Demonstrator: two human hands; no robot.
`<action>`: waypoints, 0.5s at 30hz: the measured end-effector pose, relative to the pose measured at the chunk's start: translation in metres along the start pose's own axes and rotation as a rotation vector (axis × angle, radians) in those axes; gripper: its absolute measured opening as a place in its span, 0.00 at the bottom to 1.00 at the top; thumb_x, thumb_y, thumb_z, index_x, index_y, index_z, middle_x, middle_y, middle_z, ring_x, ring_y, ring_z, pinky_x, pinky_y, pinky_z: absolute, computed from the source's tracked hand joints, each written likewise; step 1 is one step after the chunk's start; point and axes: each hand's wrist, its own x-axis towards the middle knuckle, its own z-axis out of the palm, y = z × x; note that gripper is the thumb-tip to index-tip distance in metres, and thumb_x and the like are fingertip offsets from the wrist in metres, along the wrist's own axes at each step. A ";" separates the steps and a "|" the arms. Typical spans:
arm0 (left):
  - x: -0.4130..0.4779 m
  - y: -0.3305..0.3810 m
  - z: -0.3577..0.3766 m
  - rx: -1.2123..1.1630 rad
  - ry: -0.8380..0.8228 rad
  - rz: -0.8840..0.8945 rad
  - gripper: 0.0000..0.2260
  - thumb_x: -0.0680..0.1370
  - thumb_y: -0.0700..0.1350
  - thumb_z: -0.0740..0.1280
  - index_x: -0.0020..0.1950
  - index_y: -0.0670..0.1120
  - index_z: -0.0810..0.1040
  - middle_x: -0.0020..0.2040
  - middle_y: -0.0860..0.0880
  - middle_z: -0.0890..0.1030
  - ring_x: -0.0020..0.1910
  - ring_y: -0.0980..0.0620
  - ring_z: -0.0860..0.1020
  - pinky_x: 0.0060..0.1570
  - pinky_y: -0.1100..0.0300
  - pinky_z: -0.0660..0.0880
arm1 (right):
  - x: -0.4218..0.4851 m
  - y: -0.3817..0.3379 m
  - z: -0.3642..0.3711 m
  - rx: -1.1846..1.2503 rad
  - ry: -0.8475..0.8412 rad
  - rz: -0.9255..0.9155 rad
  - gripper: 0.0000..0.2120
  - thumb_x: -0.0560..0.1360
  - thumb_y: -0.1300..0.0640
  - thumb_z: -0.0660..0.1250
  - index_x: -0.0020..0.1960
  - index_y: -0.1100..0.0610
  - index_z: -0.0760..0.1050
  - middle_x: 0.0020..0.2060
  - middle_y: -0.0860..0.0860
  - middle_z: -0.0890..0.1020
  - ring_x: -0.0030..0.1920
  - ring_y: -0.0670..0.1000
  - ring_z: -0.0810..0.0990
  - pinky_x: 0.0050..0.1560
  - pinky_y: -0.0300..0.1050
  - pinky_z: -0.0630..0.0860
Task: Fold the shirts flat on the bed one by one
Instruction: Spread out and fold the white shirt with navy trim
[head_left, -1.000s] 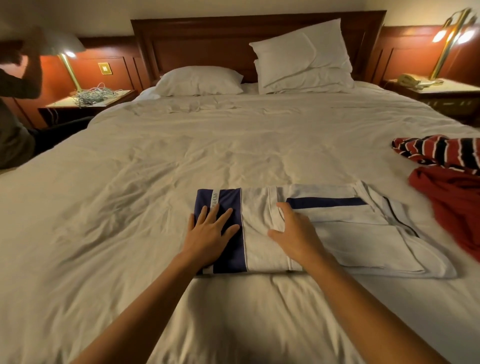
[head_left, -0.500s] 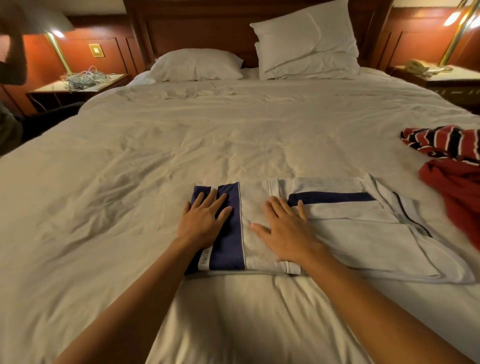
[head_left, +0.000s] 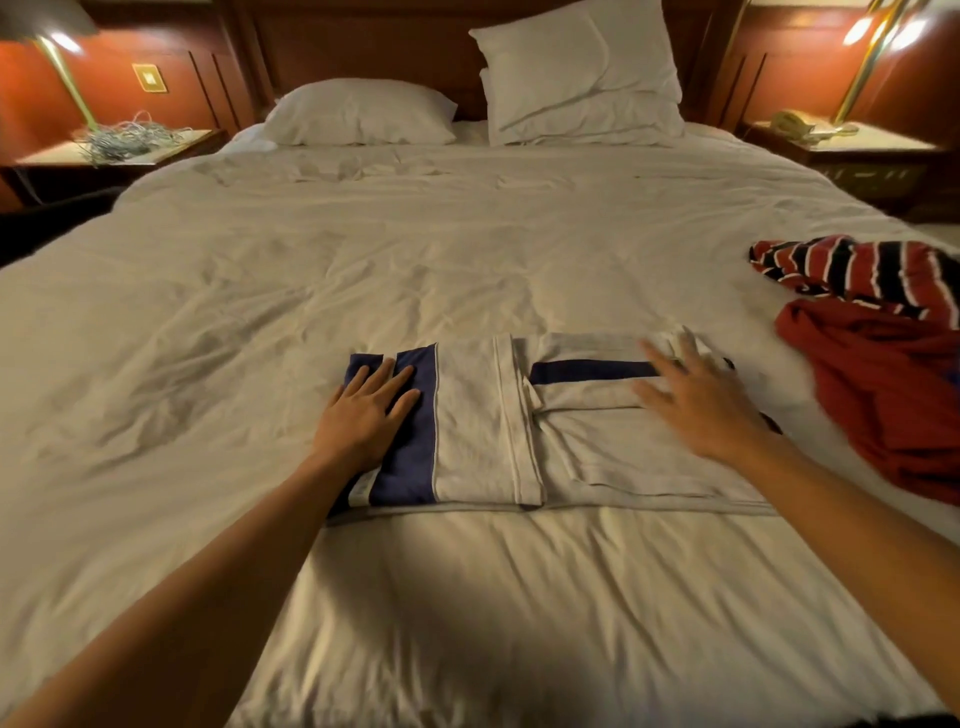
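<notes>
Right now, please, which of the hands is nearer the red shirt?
Right. The right hand is over the white shirt, at its end beside the red shirt; the left hand rests on its far end.

Both arms bare, wrist to frame edge. Bare left forearm (head_left: 218, 582), dimmer toward frame edge. Bare left hand (head_left: 363, 421), sharp; finger outlines crisp. Bare right forearm (head_left: 857, 530), evenly lit. Bare right hand (head_left: 701, 410), motion-blurred; fingers (head_left: 662, 361) smeared, detail unreadable. At lower right frame edge, dark strip (head_left: 922, 721): cannot tell if garment.
</notes>
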 end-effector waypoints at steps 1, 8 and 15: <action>0.000 0.000 0.000 -0.002 0.001 -0.001 0.25 0.83 0.63 0.49 0.80 0.61 0.57 0.81 0.56 0.54 0.80 0.52 0.51 0.78 0.52 0.51 | 0.002 0.019 0.000 0.010 0.005 0.176 0.32 0.79 0.32 0.47 0.80 0.40 0.48 0.80 0.58 0.51 0.76 0.65 0.58 0.72 0.64 0.59; 0.000 0.001 -0.001 -0.008 0.018 0.009 0.24 0.83 0.62 0.50 0.80 0.61 0.58 0.81 0.56 0.55 0.80 0.53 0.52 0.78 0.52 0.53 | 0.011 0.031 0.011 0.403 0.009 0.530 0.47 0.70 0.24 0.59 0.78 0.53 0.56 0.70 0.64 0.68 0.67 0.66 0.70 0.64 0.60 0.70; -0.002 0.000 -0.007 -0.257 0.045 0.035 0.21 0.85 0.57 0.53 0.76 0.53 0.69 0.80 0.54 0.60 0.79 0.55 0.55 0.78 0.54 0.51 | 0.013 0.018 0.004 0.798 0.154 0.454 0.43 0.69 0.48 0.78 0.78 0.51 0.61 0.73 0.55 0.70 0.70 0.59 0.71 0.63 0.50 0.70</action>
